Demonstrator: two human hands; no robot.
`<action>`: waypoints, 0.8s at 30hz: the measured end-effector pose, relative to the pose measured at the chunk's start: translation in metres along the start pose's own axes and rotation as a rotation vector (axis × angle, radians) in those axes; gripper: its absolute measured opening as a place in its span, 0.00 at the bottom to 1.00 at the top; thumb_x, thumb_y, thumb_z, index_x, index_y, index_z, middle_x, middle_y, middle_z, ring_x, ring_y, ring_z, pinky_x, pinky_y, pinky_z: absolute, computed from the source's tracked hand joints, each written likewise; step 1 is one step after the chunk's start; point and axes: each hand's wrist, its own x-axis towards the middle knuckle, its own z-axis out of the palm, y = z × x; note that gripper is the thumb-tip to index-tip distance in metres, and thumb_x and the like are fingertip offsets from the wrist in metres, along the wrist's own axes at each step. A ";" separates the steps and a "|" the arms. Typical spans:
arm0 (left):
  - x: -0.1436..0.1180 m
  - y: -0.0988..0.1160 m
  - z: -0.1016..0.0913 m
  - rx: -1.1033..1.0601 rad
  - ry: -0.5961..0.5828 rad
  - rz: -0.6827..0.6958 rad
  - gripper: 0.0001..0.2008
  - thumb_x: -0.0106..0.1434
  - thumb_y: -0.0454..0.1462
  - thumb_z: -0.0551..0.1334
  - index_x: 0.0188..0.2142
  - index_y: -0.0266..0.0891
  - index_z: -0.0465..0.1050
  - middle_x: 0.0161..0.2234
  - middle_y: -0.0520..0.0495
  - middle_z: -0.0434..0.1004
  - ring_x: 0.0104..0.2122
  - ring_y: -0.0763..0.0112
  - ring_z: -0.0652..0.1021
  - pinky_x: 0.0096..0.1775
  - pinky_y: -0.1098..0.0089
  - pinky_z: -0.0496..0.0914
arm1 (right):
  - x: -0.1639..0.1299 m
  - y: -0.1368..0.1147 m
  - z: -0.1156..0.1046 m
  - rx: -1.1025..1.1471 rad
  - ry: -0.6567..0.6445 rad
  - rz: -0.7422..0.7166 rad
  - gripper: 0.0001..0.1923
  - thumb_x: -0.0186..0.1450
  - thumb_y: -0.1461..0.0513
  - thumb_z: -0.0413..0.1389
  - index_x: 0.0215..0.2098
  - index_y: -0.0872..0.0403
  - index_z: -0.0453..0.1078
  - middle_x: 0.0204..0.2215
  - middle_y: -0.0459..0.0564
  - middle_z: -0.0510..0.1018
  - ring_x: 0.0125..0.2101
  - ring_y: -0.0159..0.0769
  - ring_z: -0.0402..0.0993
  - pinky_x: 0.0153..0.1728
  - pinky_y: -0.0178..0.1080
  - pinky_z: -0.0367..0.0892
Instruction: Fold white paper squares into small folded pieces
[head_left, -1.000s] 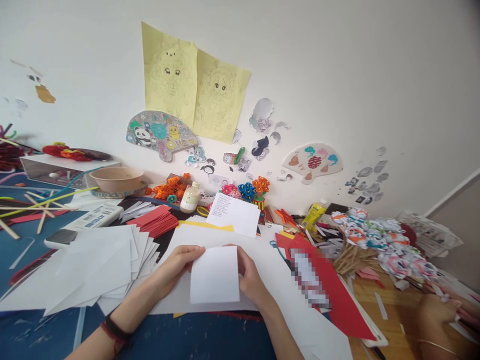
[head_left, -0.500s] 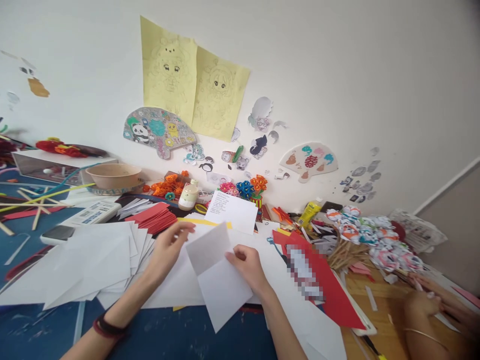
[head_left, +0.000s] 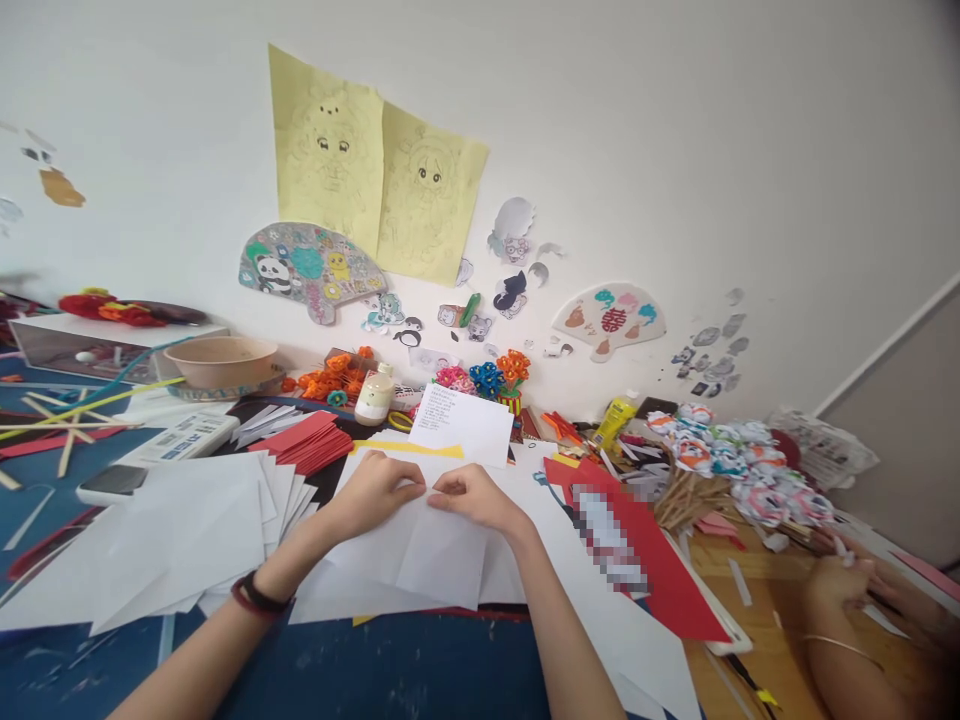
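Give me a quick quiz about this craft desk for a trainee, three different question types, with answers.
1. What do the left hand and right hand both touch? A) tan bowl B) creased white sheet C) yellow bottle
2. True or false: the dark wristband is on the left arm.
3. Fill in: the paper stack just beyond the white pile is coloured ____.
Key: 1 B; 2 true; 3 red.

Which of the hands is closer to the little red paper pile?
The left. The left hand is just right of the red pile and a little nearer the person; the right hand is farther right, beyond the left hand.
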 end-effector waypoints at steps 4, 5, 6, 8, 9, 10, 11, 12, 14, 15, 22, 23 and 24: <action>-0.005 -0.005 0.001 -0.287 -0.049 -0.062 0.12 0.59 0.43 0.55 0.32 0.42 0.76 0.31 0.49 0.79 0.32 0.66 0.74 0.35 0.71 0.62 | -0.009 0.005 0.000 0.043 0.028 -0.010 0.14 0.59 0.53 0.56 0.31 0.57 0.75 0.28 0.48 0.77 0.30 0.34 0.70 0.33 0.35 0.64; -0.006 -0.004 0.001 -0.344 -0.053 -0.081 0.13 0.59 0.43 0.55 0.32 0.42 0.76 0.32 0.49 0.79 0.33 0.65 0.74 0.35 0.71 0.62 | -0.010 0.004 0.001 0.045 0.032 -0.010 0.14 0.59 0.53 0.56 0.31 0.56 0.75 0.29 0.48 0.77 0.30 0.34 0.70 0.33 0.35 0.64; -0.007 -0.002 0.001 -0.390 -0.056 -0.104 0.13 0.59 0.44 0.55 0.31 0.41 0.76 0.32 0.49 0.78 0.32 0.65 0.74 0.34 0.71 0.62 | -0.011 0.002 0.001 0.048 0.036 -0.009 0.14 0.60 0.53 0.55 0.32 0.56 0.75 0.29 0.48 0.77 0.31 0.35 0.70 0.33 0.35 0.64; -0.007 0.000 0.002 -0.454 -0.065 -0.141 0.14 0.58 0.45 0.55 0.31 0.40 0.75 0.31 0.49 0.77 0.32 0.65 0.73 0.33 0.71 0.62 | -0.011 -0.001 0.001 0.059 0.041 -0.010 0.14 0.60 0.53 0.55 0.32 0.56 0.75 0.30 0.48 0.77 0.31 0.35 0.70 0.33 0.36 0.65; -0.007 0.001 0.003 -0.479 -0.069 -0.152 0.14 0.58 0.46 0.55 0.31 0.39 0.75 0.31 0.49 0.77 0.32 0.66 0.72 0.33 0.71 0.62 | -0.011 -0.002 0.002 0.068 0.043 -0.013 0.14 0.60 0.54 0.55 0.33 0.56 0.75 0.30 0.48 0.77 0.31 0.35 0.70 0.34 0.36 0.65; -0.006 0.001 0.003 -0.506 -0.077 -0.156 0.15 0.58 0.46 0.55 0.31 0.39 0.75 0.31 0.48 0.77 0.32 0.65 0.72 0.33 0.71 0.62 | -0.011 -0.004 0.002 0.078 0.044 -0.017 0.14 0.60 0.54 0.55 0.33 0.56 0.75 0.30 0.48 0.77 0.31 0.35 0.70 0.34 0.36 0.65; -0.006 0.002 0.003 -0.536 -0.088 -0.157 0.15 0.58 0.47 0.55 0.30 0.39 0.75 0.31 0.48 0.77 0.33 0.65 0.72 0.33 0.71 0.62 | -0.011 -0.005 0.002 0.088 0.043 -0.020 0.13 0.60 0.54 0.55 0.33 0.56 0.75 0.30 0.48 0.77 0.31 0.35 0.70 0.34 0.36 0.64; -0.006 0.004 0.003 -0.564 -0.101 -0.158 0.16 0.58 0.47 0.55 0.30 0.39 0.75 0.31 0.48 0.77 0.33 0.65 0.72 0.33 0.71 0.62 | -0.011 -0.006 0.002 0.096 0.036 -0.019 0.13 0.60 0.55 0.55 0.33 0.56 0.75 0.30 0.48 0.76 0.31 0.35 0.70 0.34 0.36 0.64; -0.006 0.006 0.001 -0.607 -0.125 -0.165 0.17 0.58 0.48 0.55 0.30 0.38 0.75 0.31 0.48 0.76 0.33 0.65 0.71 0.33 0.71 0.62 | -0.012 -0.007 0.002 0.110 0.020 -0.012 0.12 0.60 0.55 0.55 0.34 0.55 0.74 0.30 0.47 0.76 0.32 0.34 0.70 0.34 0.36 0.64; -0.006 0.008 0.000 -0.617 -0.130 -0.170 0.17 0.58 0.48 0.55 0.30 0.38 0.75 0.31 0.48 0.76 0.33 0.65 0.71 0.33 0.71 0.62 | -0.012 -0.008 0.003 0.117 0.013 -0.005 0.12 0.60 0.55 0.55 0.34 0.55 0.74 0.30 0.47 0.76 0.32 0.34 0.70 0.34 0.36 0.64; -0.009 0.018 -0.006 -0.612 -0.118 -0.163 0.16 0.60 0.47 0.54 0.30 0.39 0.73 0.31 0.48 0.76 0.34 0.65 0.71 0.35 0.70 0.62 | -0.012 -0.015 0.003 0.175 0.003 0.029 0.11 0.60 0.55 0.56 0.33 0.55 0.73 0.29 0.46 0.75 0.31 0.34 0.69 0.33 0.35 0.64; -0.009 0.019 -0.007 -0.615 -0.114 -0.156 0.15 0.60 0.47 0.54 0.30 0.39 0.73 0.31 0.48 0.76 0.34 0.65 0.71 0.35 0.70 0.62 | -0.012 -0.015 0.003 0.176 0.001 0.030 0.11 0.60 0.55 0.55 0.33 0.55 0.73 0.28 0.46 0.74 0.30 0.33 0.68 0.33 0.35 0.64; -0.009 0.020 -0.007 -0.616 -0.111 -0.148 0.15 0.60 0.46 0.54 0.30 0.39 0.73 0.31 0.48 0.76 0.34 0.65 0.71 0.35 0.70 0.63 | -0.012 -0.015 0.003 0.175 0.000 0.029 0.11 0.60 0.55 0.55 0.33 0.55 0.73 0.28 0.46 0.74 0.30 0.33 0.68 0.32 0.35 0.64</action>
